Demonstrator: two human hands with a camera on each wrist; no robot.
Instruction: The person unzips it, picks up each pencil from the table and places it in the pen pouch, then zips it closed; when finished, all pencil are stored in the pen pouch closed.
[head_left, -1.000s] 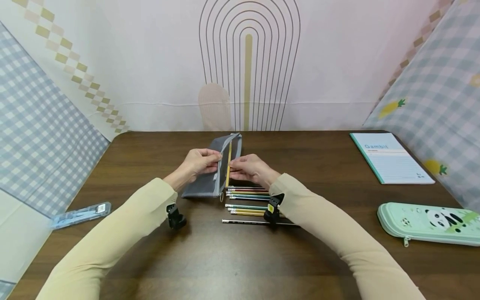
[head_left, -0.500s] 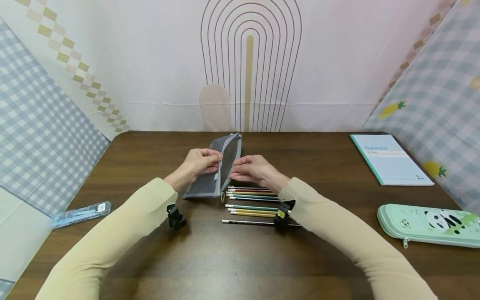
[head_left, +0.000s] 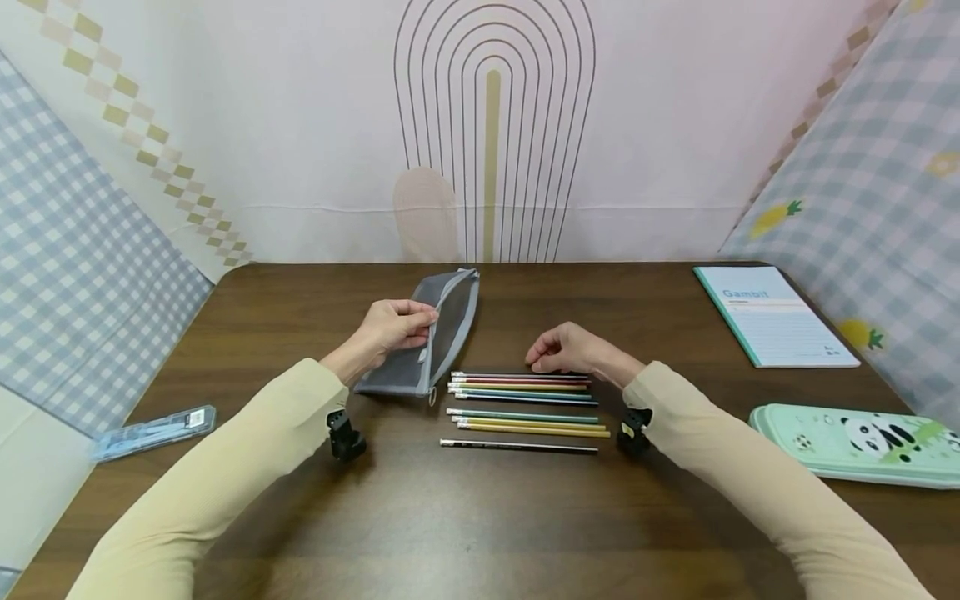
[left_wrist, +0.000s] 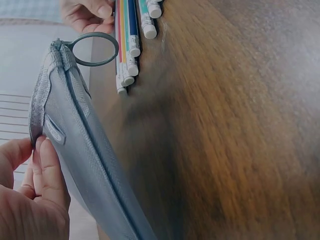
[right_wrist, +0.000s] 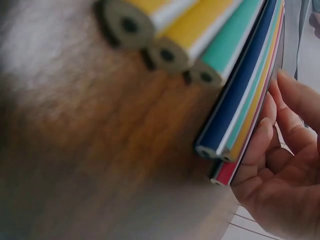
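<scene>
A grey zip pencil pouch stands tilted on the table with its mouth gaping to the right. My left hand pinches the rim of that mouth; in the left wrist view its thumb and fingers hold the edge near a small fabric tag. My right hand is at the far side of a row of pencils, its fingers loosely bent beside the rearmost one. In the right wrist view the fingers lie close along the pencils; whether they touch is unclear.
Nearer lie a green and two yellow pencils, then a single black pencil. A clear blue case is at the left, a notebook at the back right, a mint panda pencil case at the right.
A yellow pencil in my right hand went into the pouch mouth and out of sight. That hand then moved right to the pencil row. My left hand keeps its hold on the rim.
</scene>
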